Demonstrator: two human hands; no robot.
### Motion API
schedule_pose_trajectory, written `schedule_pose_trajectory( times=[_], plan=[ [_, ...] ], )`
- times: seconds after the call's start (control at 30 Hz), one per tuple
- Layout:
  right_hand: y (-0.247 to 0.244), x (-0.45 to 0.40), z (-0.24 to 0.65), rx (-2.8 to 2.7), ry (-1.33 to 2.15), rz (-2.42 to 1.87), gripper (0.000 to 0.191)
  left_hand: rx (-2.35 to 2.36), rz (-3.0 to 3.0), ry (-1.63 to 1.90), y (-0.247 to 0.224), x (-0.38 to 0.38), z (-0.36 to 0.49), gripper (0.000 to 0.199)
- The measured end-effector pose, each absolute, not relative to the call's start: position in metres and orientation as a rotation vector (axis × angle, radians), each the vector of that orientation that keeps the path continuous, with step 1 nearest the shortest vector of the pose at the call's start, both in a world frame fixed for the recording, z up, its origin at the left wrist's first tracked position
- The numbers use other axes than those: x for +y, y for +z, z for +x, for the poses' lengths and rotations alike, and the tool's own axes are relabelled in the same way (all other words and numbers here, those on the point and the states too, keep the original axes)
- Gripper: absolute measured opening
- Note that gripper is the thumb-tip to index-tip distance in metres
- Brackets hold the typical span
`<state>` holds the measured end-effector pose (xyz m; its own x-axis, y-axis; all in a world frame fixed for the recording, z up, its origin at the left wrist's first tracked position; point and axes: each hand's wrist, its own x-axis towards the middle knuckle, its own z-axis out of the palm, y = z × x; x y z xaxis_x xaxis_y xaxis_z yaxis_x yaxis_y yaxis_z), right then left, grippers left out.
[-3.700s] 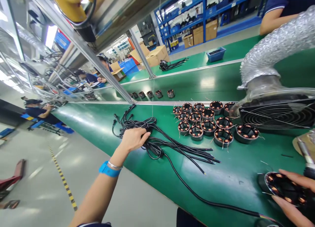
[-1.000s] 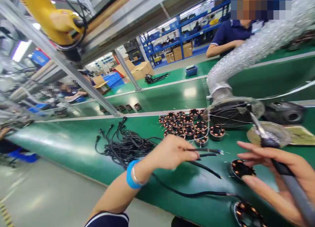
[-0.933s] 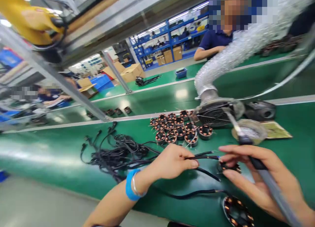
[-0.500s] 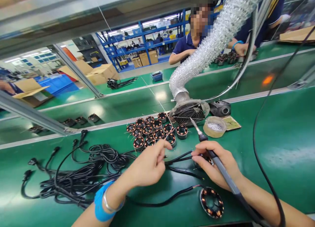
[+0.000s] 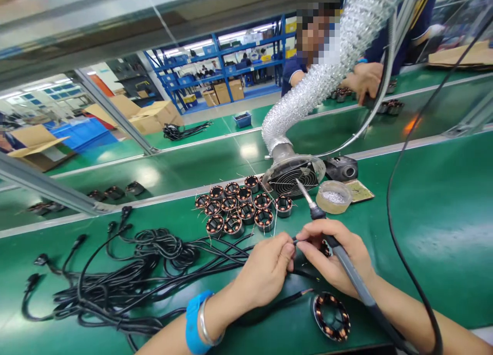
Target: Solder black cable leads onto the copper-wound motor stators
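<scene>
My left hand, with a blue band and a silver bangle at its wrist, pinches a black power cable near its end. Thumb and forefinger of my right hand meet the same cable end from the other side. That hand also holds a soldering iron, its tip pointing up and away in front of the fan grille. Behind the right fingers a stator is mostly hidden. Below them another copper-wound stator lies by a stripped cable end.
Several stators stand grouped ahead. Black cables with plugs sprawl left. A fume extractor fan on a silver duct stands beyond, beside a round tub and an iron holder. A co-worker sits across the bench.
My left hand has moved right and now pinches the cable end against my right fingers; before, it hovered over the cables with its forefinger extended. The soldering iron stays in my right hand.
</scene>
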<state>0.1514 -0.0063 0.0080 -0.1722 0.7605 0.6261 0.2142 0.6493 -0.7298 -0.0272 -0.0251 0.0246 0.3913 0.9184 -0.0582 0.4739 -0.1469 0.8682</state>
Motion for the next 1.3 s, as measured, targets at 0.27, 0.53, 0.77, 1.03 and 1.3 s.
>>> schedule_pose_trajectory(
  times=[0.27,0.53,0.77,1.03,1.3],
  plan=[
    [-0.003,0.001,0.143,-1.587,0.737,-0.839,0.024,0.946,1.489,0.765,0.010,-0.012,-0.028,0.041],
    [-0.008,-0.010,0.137,-1.628,0.695,-0.862,0.024,0.953,1.305,0.937,-0.003,-0.019,-0.029,0.033],
    [-0.004,-0.013,0.139,-1.741,0.609,-0.903,0.030,0.887,1.182,0.936,-0.005,-0.016,-0.030,0.038],
    [0.001,-0.016,0.131,-1.680,0.583,-0.932,0.031,0.901,1.158,0.932,-0.008,-0.021,-0.024,0.038],
    [-0.002,-0.018,0.142,-1.851,0.561,-0.841,0.025,0.988,1.242,0.813,0.000,-0.013,-0.035,0.039]
  ],
)
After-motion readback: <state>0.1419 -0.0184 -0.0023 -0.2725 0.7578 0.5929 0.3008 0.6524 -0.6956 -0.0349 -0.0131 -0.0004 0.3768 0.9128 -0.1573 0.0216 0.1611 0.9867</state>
